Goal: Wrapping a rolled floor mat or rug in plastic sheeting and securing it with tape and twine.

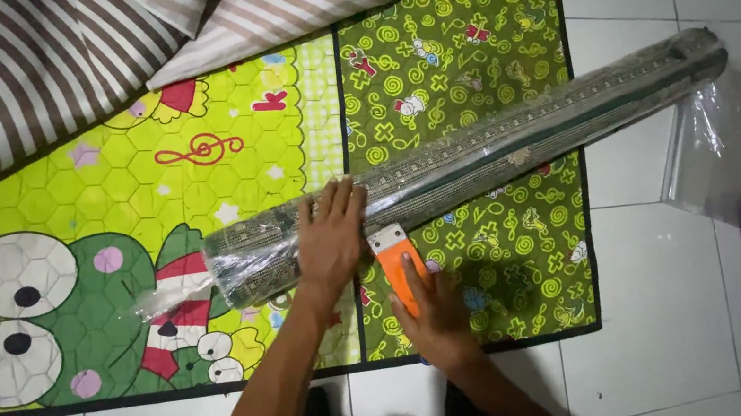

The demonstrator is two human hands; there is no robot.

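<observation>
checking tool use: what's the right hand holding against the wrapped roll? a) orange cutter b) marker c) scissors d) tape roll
a: the right hand grips an orange cutter with its tip at the plastic-wrapped roll, while the left hand presses flat on the roll.
</observation>
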